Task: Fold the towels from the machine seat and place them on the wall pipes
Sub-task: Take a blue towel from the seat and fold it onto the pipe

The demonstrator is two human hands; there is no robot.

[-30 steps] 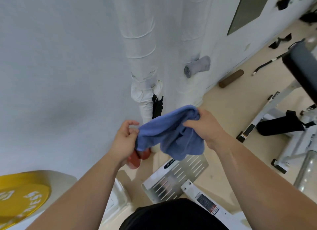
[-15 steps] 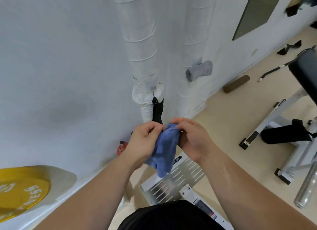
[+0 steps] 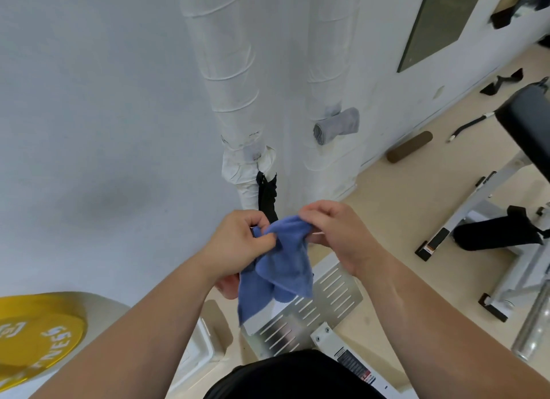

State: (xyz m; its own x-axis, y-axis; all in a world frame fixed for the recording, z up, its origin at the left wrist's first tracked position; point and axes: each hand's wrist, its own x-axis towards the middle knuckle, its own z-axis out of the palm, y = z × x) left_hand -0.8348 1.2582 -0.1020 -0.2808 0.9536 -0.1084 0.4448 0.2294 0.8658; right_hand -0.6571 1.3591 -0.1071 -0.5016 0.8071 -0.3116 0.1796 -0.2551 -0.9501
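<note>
A blue towel (image 3: 279,267) hangs folded in front of me, its lower part drooping over a slotted metal footplate. My left hand (image 3: 238,243) pinches its top left edge with curled fingers. My right hand (image 3: 336,235) grips the top right fold, fingers curled over the cloth. Two white wrapped wall pipes rise just beyond: the left pipe (image 3: 226,71) and the right pipe (image 3: 330,56). A rolled grey towel (image 3: 336,126) sits on a stub of the right pipe.
A slotted metal footplate (image 3: 324,306) lies on the floor below the towel. A yellow weight plate (image 3: 32,336) is at lower left. A white gym machine with black pads (image 3: 503,232) stands at right. A brown roller (image 3: 409,151) lies by the wall.
A second ago the towel was spread wide between my hands. My hands came together, folding it into a narrower hanging bundle, and now sit slightly apart at its top.
</note>
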